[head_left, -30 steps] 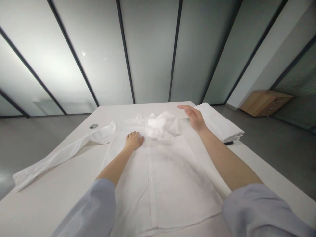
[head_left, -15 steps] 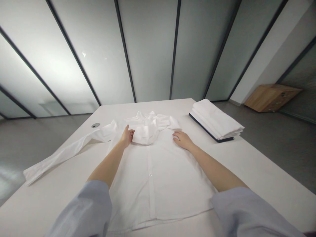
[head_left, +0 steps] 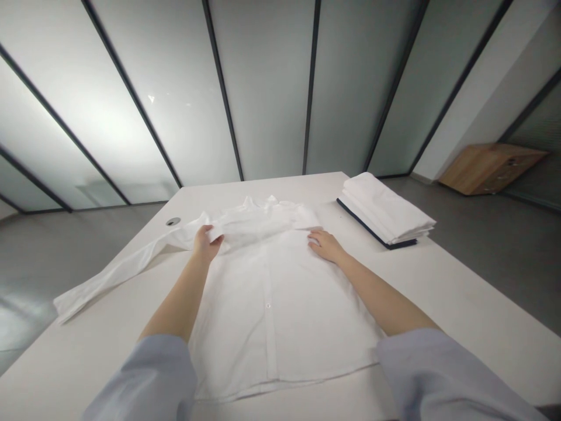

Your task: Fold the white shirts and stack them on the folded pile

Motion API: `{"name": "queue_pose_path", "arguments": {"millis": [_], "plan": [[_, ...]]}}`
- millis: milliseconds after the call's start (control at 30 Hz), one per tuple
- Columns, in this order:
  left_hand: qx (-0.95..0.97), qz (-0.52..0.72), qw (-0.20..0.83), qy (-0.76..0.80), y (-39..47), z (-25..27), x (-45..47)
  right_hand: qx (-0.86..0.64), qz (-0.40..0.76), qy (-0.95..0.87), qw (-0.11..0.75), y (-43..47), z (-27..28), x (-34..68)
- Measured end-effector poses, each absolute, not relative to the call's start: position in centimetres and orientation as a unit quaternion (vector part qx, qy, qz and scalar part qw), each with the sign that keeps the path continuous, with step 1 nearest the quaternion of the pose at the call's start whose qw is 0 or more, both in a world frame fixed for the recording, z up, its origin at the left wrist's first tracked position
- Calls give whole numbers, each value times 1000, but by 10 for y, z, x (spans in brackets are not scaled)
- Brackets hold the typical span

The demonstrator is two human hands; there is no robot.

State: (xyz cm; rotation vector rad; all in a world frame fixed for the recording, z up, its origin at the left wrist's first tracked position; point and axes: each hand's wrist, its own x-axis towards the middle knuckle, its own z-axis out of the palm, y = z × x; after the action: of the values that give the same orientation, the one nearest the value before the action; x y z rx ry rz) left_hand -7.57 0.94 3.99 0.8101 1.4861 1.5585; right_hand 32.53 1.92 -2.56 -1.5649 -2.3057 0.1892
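A white button-up shirt [head_left: 298,304] lies front up on the table, its hem toward me and its collar at the far end. One sleeve stretches out to the left. The other is folded across the chest from the right. At the left edge of the chest, my left hand [head_left: 207,242] grips the end of the folded sleeve between thumb and fingers. My right hand [head_left: 325,244] rests palm down at the shirt's right side, near the fold, with its fingers extended over the fabric.
A stack of folded white cloth [head_left: 388,210] with a dark layer beneath sits at the table's right side. A round grommet [head_left: 173,221] is set in the white table [head_left: 456,304] at the left. Beyond stand frosted glass panels and a wooden cabinet [head_left: 486,168].
My left hand has moved left, pulling the sleeve end with it. The bunched sleeve now lies straighter across the chest. My right hand has stayed nearly still.
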Motion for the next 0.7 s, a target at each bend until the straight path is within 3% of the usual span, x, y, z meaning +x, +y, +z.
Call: {"name": "queue_pose_path", "arguments": {"millis": [100,200,333,400,533,700], "plan": [[364,518,321,704,2,32,-95,-547,65,-815,180,19,-24,325],[414,409,170,795,-12,21,-106,-544,69,-815,185,19,-24,325],[491,341,-16,801,-21,8,-104,-547,75,-813,186,19,-23,325],[578,260,-34,773,-19,5,-99,-547,75,-813,185,18,-22,325],[681,66,34,729,-4,9,-93,-551,72,-812,179,17,-21,325],[670,36,35,741,23,20,-103,-553,67,-812,176,17,-23,325]]}}
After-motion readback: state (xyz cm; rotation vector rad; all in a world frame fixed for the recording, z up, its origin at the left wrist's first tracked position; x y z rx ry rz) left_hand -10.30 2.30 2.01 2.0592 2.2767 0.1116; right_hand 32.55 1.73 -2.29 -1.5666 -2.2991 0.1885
